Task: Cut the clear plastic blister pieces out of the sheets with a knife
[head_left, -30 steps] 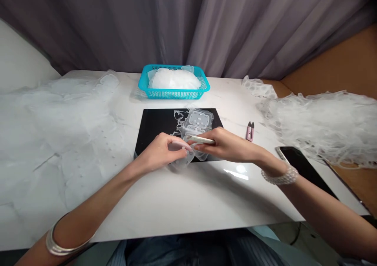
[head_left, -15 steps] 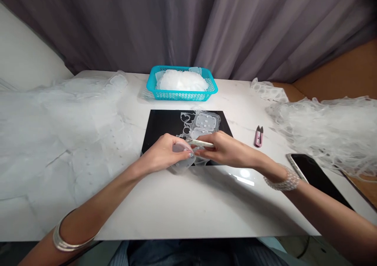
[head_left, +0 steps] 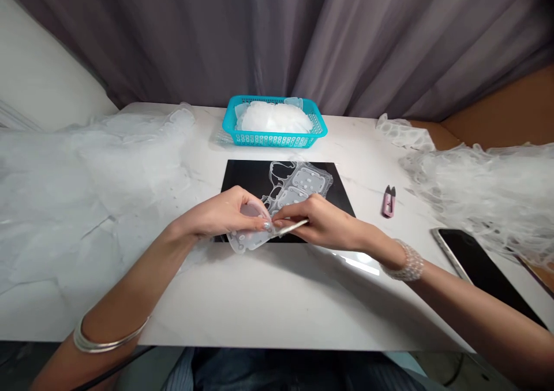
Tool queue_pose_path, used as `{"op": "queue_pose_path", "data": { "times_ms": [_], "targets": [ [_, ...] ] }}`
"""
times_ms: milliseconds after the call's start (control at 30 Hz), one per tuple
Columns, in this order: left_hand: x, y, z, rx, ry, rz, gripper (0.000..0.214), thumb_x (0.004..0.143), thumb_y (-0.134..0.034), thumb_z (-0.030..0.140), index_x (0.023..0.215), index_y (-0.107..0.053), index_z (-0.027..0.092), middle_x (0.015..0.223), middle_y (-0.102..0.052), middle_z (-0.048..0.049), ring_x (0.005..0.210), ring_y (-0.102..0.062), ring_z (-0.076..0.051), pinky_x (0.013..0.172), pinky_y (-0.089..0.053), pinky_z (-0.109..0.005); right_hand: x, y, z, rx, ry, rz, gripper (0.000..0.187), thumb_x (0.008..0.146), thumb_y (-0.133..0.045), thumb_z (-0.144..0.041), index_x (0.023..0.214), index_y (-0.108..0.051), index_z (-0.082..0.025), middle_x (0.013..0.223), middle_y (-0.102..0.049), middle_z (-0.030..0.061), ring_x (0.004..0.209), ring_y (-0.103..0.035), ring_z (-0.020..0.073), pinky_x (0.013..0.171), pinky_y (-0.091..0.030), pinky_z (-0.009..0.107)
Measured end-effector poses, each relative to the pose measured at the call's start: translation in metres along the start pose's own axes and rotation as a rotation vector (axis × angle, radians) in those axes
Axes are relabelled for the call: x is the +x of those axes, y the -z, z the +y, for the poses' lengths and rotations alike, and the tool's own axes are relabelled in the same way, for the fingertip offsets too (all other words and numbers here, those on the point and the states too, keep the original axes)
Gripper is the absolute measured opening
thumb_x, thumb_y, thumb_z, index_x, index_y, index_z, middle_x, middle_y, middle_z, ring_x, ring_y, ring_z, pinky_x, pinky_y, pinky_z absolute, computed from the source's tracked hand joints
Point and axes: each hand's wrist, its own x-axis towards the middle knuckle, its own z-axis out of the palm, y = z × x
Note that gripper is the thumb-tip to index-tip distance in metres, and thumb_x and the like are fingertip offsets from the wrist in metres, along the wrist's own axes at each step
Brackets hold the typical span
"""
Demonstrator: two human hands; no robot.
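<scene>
My left hand point(head_left: 227, 212) is closed on a bent translucent plastic piece point(head_left: 249, 239) with small round marks, thumb on top near its right edge. Close beside it, my right hand point(head_left: 322, 220) pinches at the edge of the clear plastic. A slim whitish tool point(head_left: 294, 227) lies within the right hand's grip; its exact kind is unclear. Beyond the hands, a clear plastic sheet point(head_left: 308, 178) with moulded rounded panels and cut-out openings lies on a black mat point(head_left: 242, 174). The fingers hide where the held piece meets the sheet.
A turquoise basket point(head_left: 270, 140) with white translucent pieces stands at the back. Heaps of clear plastic point(head_left: 125, 160) cover the left side, and a tangle of plastic offcuts point(head_left: 489, 177) fills the right. Pink thread snips point(head_left: 388, 203) and a phone point(head_left: 480, 267) lie right.
My left hand has moved left with the plastic piece, which now shows more of its face. The tool in my right hand has tilted, and the sheet has shifted on the mat.
</scene>
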Motion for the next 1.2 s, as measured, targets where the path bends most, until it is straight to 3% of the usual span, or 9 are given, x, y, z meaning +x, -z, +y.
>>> {"op": "queue_pose_path", "data": {
  "times_ms": [100,200,300,367,467,600,833,933,1200],
  "targets": [
    [-0.002,-0.009,0.003,-0.031,-0.085,0.1,0.018,0.086,-0.067,0.036,0.082,-0.073,0.019,0.068,-0.062,0.0006,0.061,-0.051,-0.012,0.054,-0.036,-0.022,-0.003,0.002,-0.01,-0.128,-0.03,0.047,0.02,0.088,-0.054,-0.012,0.09,-0.073,-0.017,0.059,-0.056,-0.0028,0.049,-0.031,0.0087,0.053,-0.027,0.025],
    [-0.007,-0.022,0.01,-0.121,-0.287,0.201,0.012,0.087,-0.068,0.028,0.082,-0.075,0.019,0.074,-0.068,-0.0016,0.065,-0.057,-0.013,0.057,-0.041,-0.023,-0.006,0.001,-0.014,-0.276,-0.133,0.08,0.016,0.077,-0.056,-0.007,0.077,-0.068,-0.017,0.053,-0.045,-0.0046,0.049,-0.024,0.0091,0.053,-0.022,0.026],
    [-0.011,-0.031,0.018,-0.229,-0.562,0.199,0.009,0.085,-0.071,0.023,0.079,-0.077,0.021,0.076,-0.071,-0.002,0.069,-0.061,-0.014,0.061,-0.045,-0.024,-0.006,-0.002,0.0,-0.325,-0.302,0.092,0.016,0.07,-0.055,-0.004,0.064,-0.062,-0.018,0.051,-0.04,-0.0045,0.051,-0.024,0.0097,0.054,-0.021,0.028],
    [-0.01,-0.034,0.021,-0.29,-0.631,0.236,0.008,0.086,-0.073,0.024,0.079,-0.078,0.023,0.078,-0.073,-0.0016,0.07,-0.063,-0.014,0.061,-0.048,-0.023,-0.006,0.0,0.015,-0.256,-0.348,0.169,0.018,0.076,-0.053,-0.007,0.066,-0.064,-0.017,0.054,-0.042,-0.0035,0.053,-0.028,0.0102,0.055,-0.024,0.027],
    [-0.005,-0.036,0.02,-0.369,-0.553,0.372,0.01,0.086,-0.074,0.028,0.08,-0.078,0.022,0.078,-0.073,-0.0017,0.067,-0.064,-0.012,0.057,-0.048,-0.021,-0.007,0.01,0.029,-0.118,-0.373,0.344,0.021,0.09,-0.053,-0.023,0.081,-0.071,-0.016,0.056,-0.041,-0.0037,0.053,-0.029,0.0103,0.054,-0.025,0.027],
    [0.001,-0.039,0.016,-0.376,-0.532,0.464,0.011,0.089,-0.072,0.029,0.084,-0.077,0.021,0.088,-0.075,-0.0022,0.076,-0.067,-0.012,0.065,-0.052,-0.018,-0.012,0.024,0.016,0.136,-0.468,0.516,0.036,0.086,-0.067,-0.04,0.113,-0.073,-0.015,0.051,-0.029,-0.0082,0.048,-0.023,0.0092,0.047,-0.02,0.026],
    [-0.003,-0.045,0.018,-0.436,-0.552,0.486,0.008,0.09,-0.072,0.026,0.094,-0.078,0.026,0.093,-0.075,0.0022,0.081,-0.068,-0.008,0.068,-0.051,-0.013,-0.022,0.001,-0.032,0.439,-0.34,0.595,0.02,0.085,-0.073,-0.04,0.089,-0.078,-0.021,0.047,-0.023,-0.0086,0.046,-0.02,0.008,0.044,-0.016,0.026],
    [-0.002,-0.048,0.018,-0.5,-0.552,0.478,0.007,0.09,-0.072,0.026,0.091,-0.079,0.028,0.093,-0.075,0.0032,0.081,-0.067,-0.007,0.069,-0.051,-0.012,-0.022,-0.009,-0.033,0.52,-0.298,0.663,0.013,0.085,-0.074,-0.036,0.086,-0.077,-0.023,0.048,-0.023,-0.0085,0.048,-0.02,0.0081,0.046,-0.018,0.026],
    [0.002,-0.062,0.017,-1.057,-0.383,0.289,0.008,0.083,-0.08,0.03,0.091,-0.081,0.029,0.086,-0.078,0.0043,0.075,-0.068,-0.006,0.067,-0.052,-0.01,-0.025,-0.014,-0.022,0.726,-0.301,0.658,0.014,0.084,-0.076,-0.038,0.087,-0.077,-0.024,0.049,-0.027,-0.008,0.049,-0.022,0.0082,0.046,-0.017,0.026]
  ]
}}
